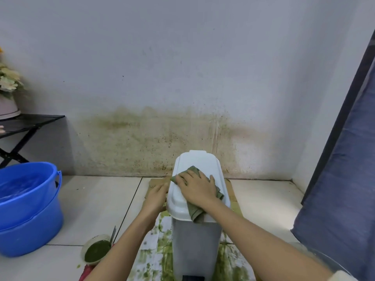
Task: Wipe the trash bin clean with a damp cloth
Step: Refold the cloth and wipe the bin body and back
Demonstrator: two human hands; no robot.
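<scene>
White trash bin (195,240) upright on stained paper (156,258) near the floor's far edge by the wall, lid shut. Right hand (197,188) flat on the lid, fingers (183,177) slightly spread, pressing the green cloth (195,211). Left hand (157,194) bracing the bin's left side, fingers hidden. Blue bucket (28,209) far left.

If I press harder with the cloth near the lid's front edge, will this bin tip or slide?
Probably tippy: the trash bin is tall and narrow. It looks like light plastic, so it may slide on the smeared paper. The left hand braces its side while the right hand presses the cloth.
</scene>
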